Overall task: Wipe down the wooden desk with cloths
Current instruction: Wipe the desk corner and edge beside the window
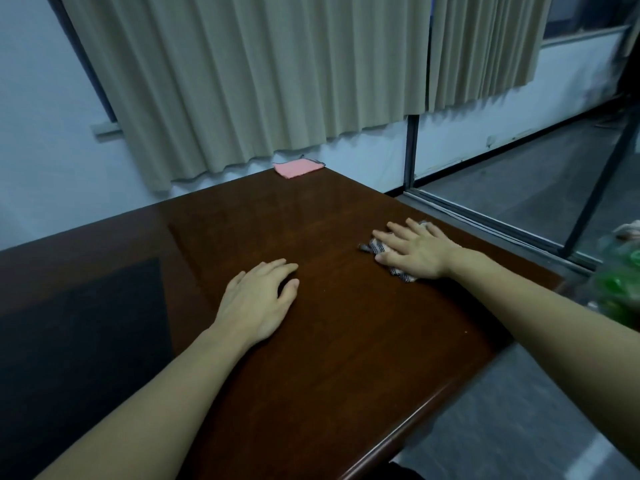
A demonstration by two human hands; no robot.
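Note:
A dark wooden desk (329,341) fills the lower view. My right hand (415,251) lies flat, fingers spread, pressing a checked grey-and-white cloth (375,248) onto the desk near its right edge; the cloth shows only at the fingertips and below the palm. My left hand (258,299) rests palm-down on the bare desk at the centre, fingers slightly apart, holding nothing. A folded pink cloth (298,168) lies at the desk's far corner, apart from both hands.
Beige curtains (277,81) hang behind the desk against a white wall. A darker inlay panel (86,323) covers the desk's left part. Right of the desk are grey floor (519,410), a sliding-door track (485,220) and a blurred green object (620,289).

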